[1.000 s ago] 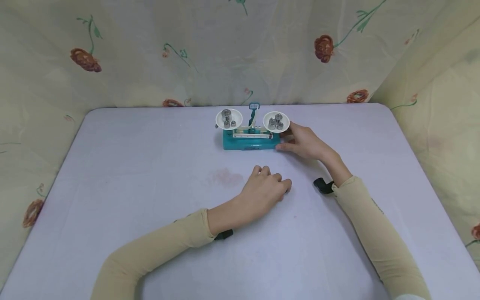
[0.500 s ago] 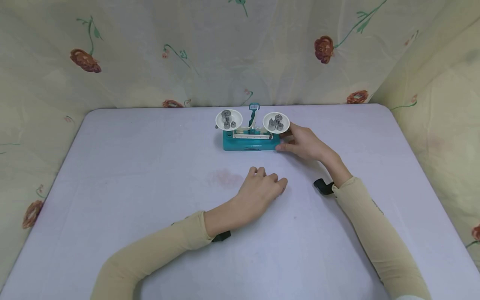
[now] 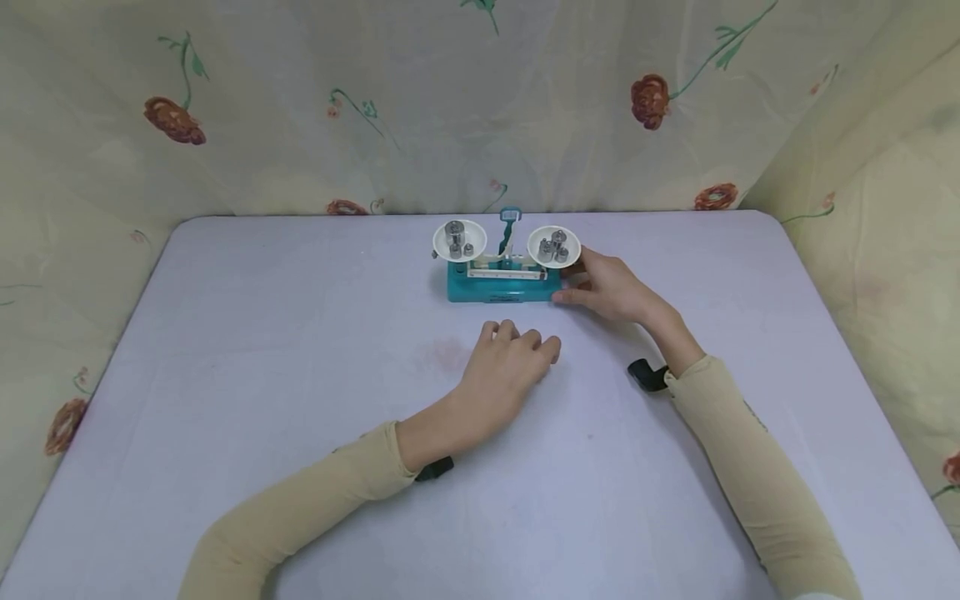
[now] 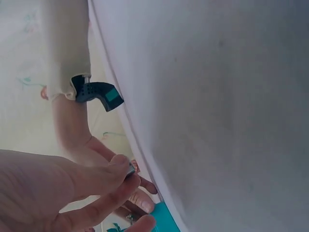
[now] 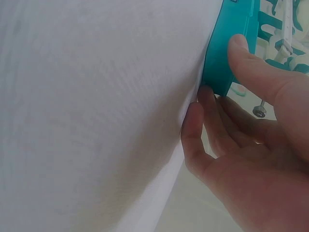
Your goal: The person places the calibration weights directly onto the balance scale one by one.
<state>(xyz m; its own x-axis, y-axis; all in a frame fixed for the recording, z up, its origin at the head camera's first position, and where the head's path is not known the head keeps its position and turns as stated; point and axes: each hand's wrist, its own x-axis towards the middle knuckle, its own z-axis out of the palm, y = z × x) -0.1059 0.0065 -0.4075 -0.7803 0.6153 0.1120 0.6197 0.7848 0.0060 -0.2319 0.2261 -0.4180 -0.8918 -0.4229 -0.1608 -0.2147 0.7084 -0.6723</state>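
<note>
A teal balance scale (image 3: 504, 290) stands near the table's far edge. Its left white pan (image 3: 476, 234) bears a big metal weight (image 3: 454, 232) with smaller ones beside it. Several weights (image 3: 558, 239) are grouped in the right pan (image 3: 538, 237). My right hand (image 3: 611, 287) grips the right end of the base (image 5: 217, 67), thumb on the front face and fingers round the corner. In front of the scale, my left hand (image 3: 498, 375) is raised over the table; the left wrist view shows thumb and forefinger pinching a small metal weight (image 4: 130, 169), mostly covered by the fingertips.
A pale lavender cloth covers the table (image 3: 300, 350). Behind and at the sides hangs a cream curtain (image 3: 420, 100) with flower prints. A black camera mount (image 3: 647, 375) juts from the right wrist, another (image 3: 435, 469) from the left.
My left hand has drifted left and slightly toward the scale, still pinching the weight. The right hand keeps its place on the base, and the scale has not shifted.
</note>
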